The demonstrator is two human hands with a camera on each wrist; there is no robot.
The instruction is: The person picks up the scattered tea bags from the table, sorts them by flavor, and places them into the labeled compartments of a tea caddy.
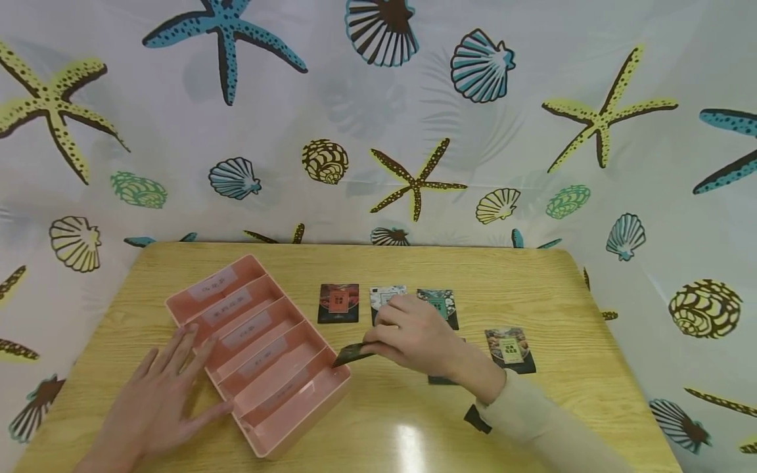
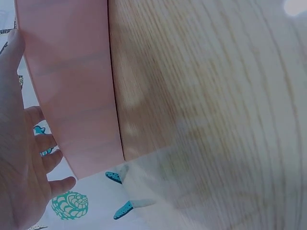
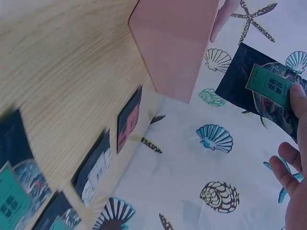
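A pink box [image 1: 312, 419] with several slanted compartments, each with a pale written label, lies at an angle on the left of the table. My left hand [image 1: 155, 402] rests along its left side, fingers spread and fingertips at the rim. In the left wrist view, the fingers lie against the box wall [image 2: 76, 91]. Between thumb and fingers, my right hand [image 1: 414, 336] pinches a dark sachet [image 1: 351, 355], whose free end overlaps the box's near right corner. The right wrist view shows this sachet's green label [image 3: 269, 85] under the thumb.
Behind my right hand lie a red-labelled sachet [image 1: 339, 303], a white-labelled one [image 1: 388, 294] and a green-labelled one [image 1: 439, 303]. Farther right is a yellow-labelled sachet [image 1: 510, 351]. Under my right forearm, two dark sachets show partly. A patterned cloth [image 1: 378, 125] hangs behind the table.
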